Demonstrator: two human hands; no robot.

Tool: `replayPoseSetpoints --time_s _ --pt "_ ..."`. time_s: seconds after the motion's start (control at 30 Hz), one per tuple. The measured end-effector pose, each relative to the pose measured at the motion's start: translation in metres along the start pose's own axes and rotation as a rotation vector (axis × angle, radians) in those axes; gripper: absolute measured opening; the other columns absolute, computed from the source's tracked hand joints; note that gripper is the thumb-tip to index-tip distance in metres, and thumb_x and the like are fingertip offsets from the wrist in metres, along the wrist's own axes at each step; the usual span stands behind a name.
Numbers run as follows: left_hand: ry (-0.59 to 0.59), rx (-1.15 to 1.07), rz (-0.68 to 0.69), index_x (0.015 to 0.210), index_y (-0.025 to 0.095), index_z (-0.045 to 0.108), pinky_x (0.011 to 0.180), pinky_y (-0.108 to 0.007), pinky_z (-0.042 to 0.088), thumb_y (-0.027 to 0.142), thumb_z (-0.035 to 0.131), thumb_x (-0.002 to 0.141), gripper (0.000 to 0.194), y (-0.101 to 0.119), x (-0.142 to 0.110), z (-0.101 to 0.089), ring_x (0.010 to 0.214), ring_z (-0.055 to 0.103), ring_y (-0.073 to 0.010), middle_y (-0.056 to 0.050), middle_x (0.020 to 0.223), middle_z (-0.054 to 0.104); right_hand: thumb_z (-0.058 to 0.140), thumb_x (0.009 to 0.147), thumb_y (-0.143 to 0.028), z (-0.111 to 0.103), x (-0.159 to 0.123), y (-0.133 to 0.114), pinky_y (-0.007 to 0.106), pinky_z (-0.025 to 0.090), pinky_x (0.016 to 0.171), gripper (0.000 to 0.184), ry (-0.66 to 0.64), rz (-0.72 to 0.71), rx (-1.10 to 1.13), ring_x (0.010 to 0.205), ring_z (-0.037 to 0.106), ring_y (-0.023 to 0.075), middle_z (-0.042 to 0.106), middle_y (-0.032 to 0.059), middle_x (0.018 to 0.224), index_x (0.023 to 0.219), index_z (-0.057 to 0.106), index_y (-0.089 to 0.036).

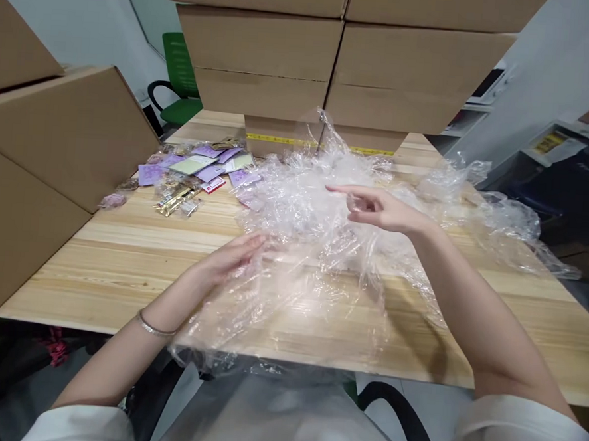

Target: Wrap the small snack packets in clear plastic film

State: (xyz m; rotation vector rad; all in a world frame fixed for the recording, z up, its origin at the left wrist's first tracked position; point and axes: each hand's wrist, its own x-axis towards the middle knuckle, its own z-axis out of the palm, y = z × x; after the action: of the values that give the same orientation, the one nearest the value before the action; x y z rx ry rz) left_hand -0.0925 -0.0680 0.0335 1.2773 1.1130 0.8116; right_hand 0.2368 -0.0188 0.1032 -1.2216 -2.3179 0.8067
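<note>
A large crumpled heap of clear plastic bags (296,200) covers the middle of the wooden table. One flattened clear plastic bag (299,314) stretches toward me and hangs over the front edge. My left hand (235,257) grips the left side of that bag, its fingers closed on the film. Above the heap, my right hand (379,209) is held with its index finger stretched out and its thumb apart. Nothing firm shows in its grasp, though plastic lies right beneath it. Left of the heap is a pile of small packets with purple and pale green cards (198,165).
Stacked cardboard boxes (265,52) stand at the table's back, and another large carton (54,139) borders the left side. More clear film (508,227) trails over the right edge. A green chair (181,74) is behind, at the left.
</note>
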Motion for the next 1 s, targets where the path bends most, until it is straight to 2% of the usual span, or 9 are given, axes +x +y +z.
replayPoseSetpoints --time_s 0.1,0.2,0.23,0.33,0.43,0.5,0.67,0.8,1.0 --pt "-0.078 0.037 -0.028 0.084 0.018 0.068 0.045 -0.022 0.030 0.055 0.075 0.072 0.040 -0.015 0.003 0.005 0.045 0.044 -0.0084 0.001 0.061 0.061 0.054 0.089 -0.023 0.019 0.016 -0.012 0.049 0.049 0.086 0.067 0.286 0.013 -0.356 0.085 0.060 0.0237 0.065 0.0089 0.104 0.154 0.035 -0.026" --pt "0.166 0.240 0.099 0.074 0.019 0.059 0.049 -0.023 0.032 0.055 0.069 0.077 0.037 -0.030 -0.004 -0.004 0.048 0.047 -0.0114 0.003 0.056 0.056 0.045 0.096 -0.022 0.072 0.007 -0.025 0.066 0.031 0.109 0.071 0.604 -0.024 -0.540 0.126 0.050 0.0369 0.051 0.0170 0.141 0.160 0.014 -0.024" --pt "0.214 0.352 0.119 0.073 0.020 0.058 0.051 -0.025 0.034 0.056 0.063 0.082 0.038 -0.031 -0.007 -0.010 0.049 0.050 -0.0133 0.003 0.055 0.055 0.044 0.098 -0.026 0.094 -0.002 -0.028 0.068 0.026 0.112 0.073 0.601 -0.073 -0.549 0.134 0.044 0.0387 0.046 0.0170 0.147 0.161 0.007 -0.024" --pt "0.333 0.784 0.102 0.068 0.020 0.060 0.060 -0.029 0.038 0.057 0.042 0.094 0.049 -0.025 -0.008 -0.039 0.060 0.058 -0.0203 -0.002 0.057 0.056 0.043 0.099 -0.046 0.157 -0.031 -0.023 0.062 0.031 0.116 0.080 0.340 -0.127 -0.495 0.145 0.033 0.0356 0.031 0.0124 0.160 0.160 -0.007 -0.029" --pt "0.618 1.137 0.125 0.089 0.019 0.067 0.077 -0.034 0.044 0.049 0.037 0.097 0.043 -0.008 0.018 -0.082 0.092 0.064 -0.0293 -0.012 0.094 0.066 0.041 0.098 -0.058 0.189 -0.049 -0.005 0.062 0.024 0.118 0.082 0.125 -0.090 -0.497 0.150 0.019 0.0357 0.019 0.0127 0.164 0.160 -0.002 -0.026" --pt "0.724 1.228 0.176 0.120 0.014 0.060 0.096 -0.039 0.041 0.042 0.045 0.094 0.042 0.002 0.053 -0.114 0.118 0.055 -0.0334 -0.019 0.126 0.058 0.039 0.098 -0.061 0.193 -0.053 0.004 0.062 0.020 0.119 0.080 0.071 -0.065 -0.497 0.151 0.013 0.0345 0.017 0.0127 0.165 0.160 0.004 -0.024" --pt "0.617 1.341 0.028 0.147 0.002 0.032 0.114 -0.047 0.023 0.048 0.064 0.082 0.086 0.010 0.143 -0.169 0.144 0.027 -0.0406 -0.027 0.157 0.025 0.038 0.098 -0.061 0.188 -0.049 0.009 0.061 0.018 0.120 0.079 0.050 -0.053 -0.490 0.151 0.011 0.0335 0.015 0.0115 0.165 0.160 0.006 -0.023" --pt "0.601 1.371 -0.128 0.139 -0.002 0.041 0.107 -0.052 0.028 0.049 0.062 0.080 0.081 0.007 0.176 -0.170 0.132 0.041 -0.0456 -0.034 0.144 0.042 0.039 0.098 -0.060 0.188 -0.048 0.007 0.062 0.021 0.119 0.079 0.072 -0.071 -0.497 0.151 0.014 0.0347 0.016 0.0118 0.164 0.160 0.006 -0.023" --pt "0.613 1.341 -0.044 0.123 -0.012 0.050 0.094 -0.054 0.038 0.035 0.046 0.088 0.058 0.015 0.175 -0.151 0.121 0.049 -0.0489 -0.043 0.128 0.049 0.038 0.099 -0.058 0.185 -0.046 0.006 0.062 0.022 0.119 0.076 0.051 -0.078 -0.500 0.151 0.013 0.0344 0.017 0.0133 0.164 0.160 0.011 -0.021"
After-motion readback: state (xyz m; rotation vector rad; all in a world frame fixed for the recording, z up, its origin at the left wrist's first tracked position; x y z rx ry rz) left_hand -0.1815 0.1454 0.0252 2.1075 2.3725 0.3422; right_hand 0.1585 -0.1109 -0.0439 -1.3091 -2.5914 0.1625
